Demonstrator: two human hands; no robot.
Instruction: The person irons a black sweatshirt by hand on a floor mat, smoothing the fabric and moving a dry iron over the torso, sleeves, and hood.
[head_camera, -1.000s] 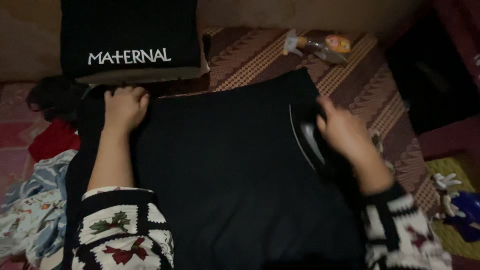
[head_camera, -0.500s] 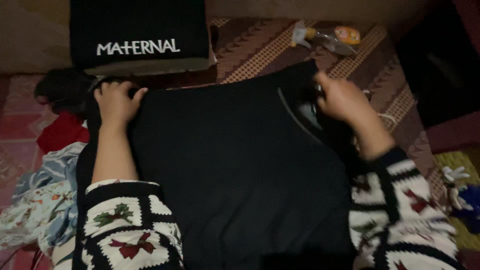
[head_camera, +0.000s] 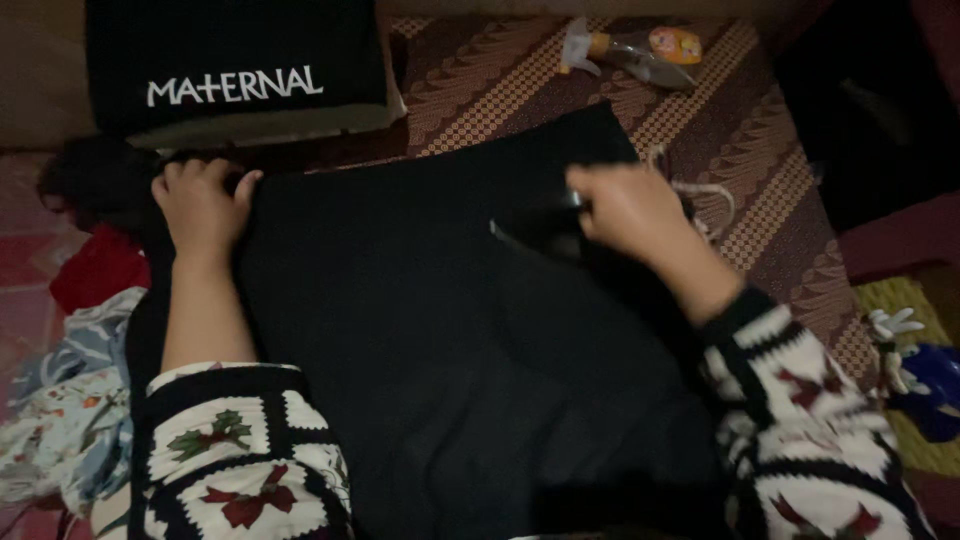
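Dim light falls on a floor covered by a brown patterned mat (head_camera: 740, 150), where a black garment (head_camera: 430, 330) lies spread flat across the middle of the view. At the garment's far left corner the left hand (head_camera: 200, 205) rests with its fingers curled over the cloth edge, pinching it against the floor. Toward the right, the right hand (head_camera: 630, 215) is closed on a fold of the same garment, lifting its side in over the middle so that a pale seam line shows just beside the knuckles; how tightly it grips cannot be made out in the gloom. Both forearms come out of black and white patchwork sleeves (head_camera: 240, 450) with red and green flower squares. Beyond the left hand, touching or nearly touching the garment's top edge, sits a folded black cloth with white lettering (head_camera: 235, 70). Farther right on the mat, well apart from the hands, lies a clear spray bottle (head_camera: 630, 50) with an orange label. To the left of the garment lie a red cloth (head_camera: 95, 270) and a heap of light flowered clothes (head_camera: 60, 420). Near the right edge sits a blue toy figure with white gloves (head_camera: 915, 370).
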